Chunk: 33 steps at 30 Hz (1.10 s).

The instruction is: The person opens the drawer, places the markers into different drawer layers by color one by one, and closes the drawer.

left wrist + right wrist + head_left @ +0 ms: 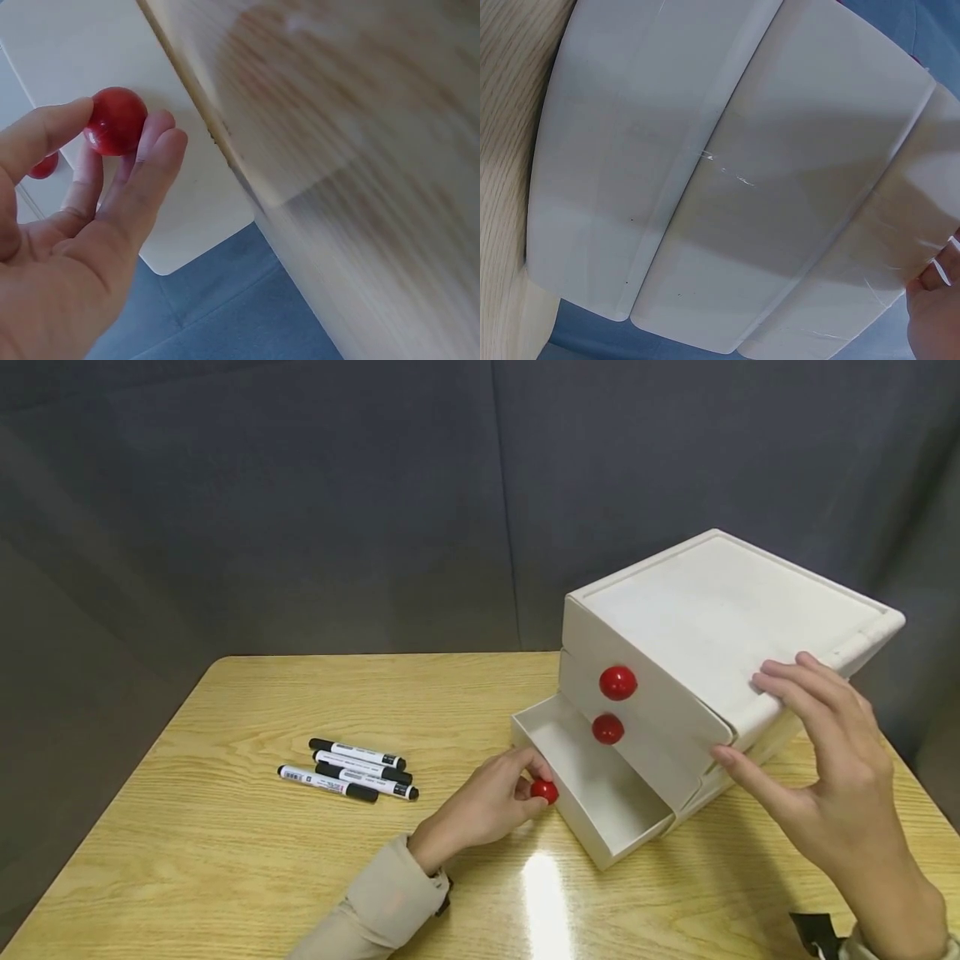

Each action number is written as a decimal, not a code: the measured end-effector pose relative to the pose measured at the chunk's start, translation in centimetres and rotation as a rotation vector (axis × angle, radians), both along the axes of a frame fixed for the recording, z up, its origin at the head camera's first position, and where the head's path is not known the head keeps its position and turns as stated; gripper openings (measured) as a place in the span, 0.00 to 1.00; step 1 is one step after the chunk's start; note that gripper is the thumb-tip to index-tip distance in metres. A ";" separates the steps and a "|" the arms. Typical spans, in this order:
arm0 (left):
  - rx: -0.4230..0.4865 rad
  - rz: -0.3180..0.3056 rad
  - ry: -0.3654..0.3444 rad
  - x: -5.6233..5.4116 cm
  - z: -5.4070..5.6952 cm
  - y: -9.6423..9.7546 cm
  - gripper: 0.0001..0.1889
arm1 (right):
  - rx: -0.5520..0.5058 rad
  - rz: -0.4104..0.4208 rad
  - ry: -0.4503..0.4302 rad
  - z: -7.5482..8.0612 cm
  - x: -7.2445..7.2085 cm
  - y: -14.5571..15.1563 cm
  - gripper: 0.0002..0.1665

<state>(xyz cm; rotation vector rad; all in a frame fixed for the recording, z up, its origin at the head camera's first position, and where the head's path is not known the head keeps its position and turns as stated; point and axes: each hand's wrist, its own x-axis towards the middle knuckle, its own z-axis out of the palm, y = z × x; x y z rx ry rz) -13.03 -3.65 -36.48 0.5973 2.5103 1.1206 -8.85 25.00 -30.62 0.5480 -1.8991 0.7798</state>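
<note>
A white cabinet (735, 610) with red round knobs on its drawers stands at the right of the table. Its bottom drawer (581, 831) is pulled out, and the inside looks bare. My left hand (491, 797) pinches that drawer's red knob (544, 791) between thumb and fingers; the left wrist view shows the knob (116, 121) at the fingertips. My right hand (840, 768) rests on the cabinet's near top edge, fingers extended over the top and thumb at the front corner. In the right wrist view, the cabinet's side (727, 180) hides most of that hand.
Several black-and-white markers (360, 768) lie in a loose group on the wooden table (225, 860), left of the drawer. Two more red knobs, an upper knob (618, 682) and a middle knob (608, 728), sit on closed drawer fronts. A dark curtain (337, 510) hangs behind.
</note>
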 end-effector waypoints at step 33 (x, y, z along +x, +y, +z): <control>-0.007 -0.030 -0.097 -0.8 0.9 -1.7 0.10 | -0.004 -0.011 0.013 0.1 0.0 -0.1 0.46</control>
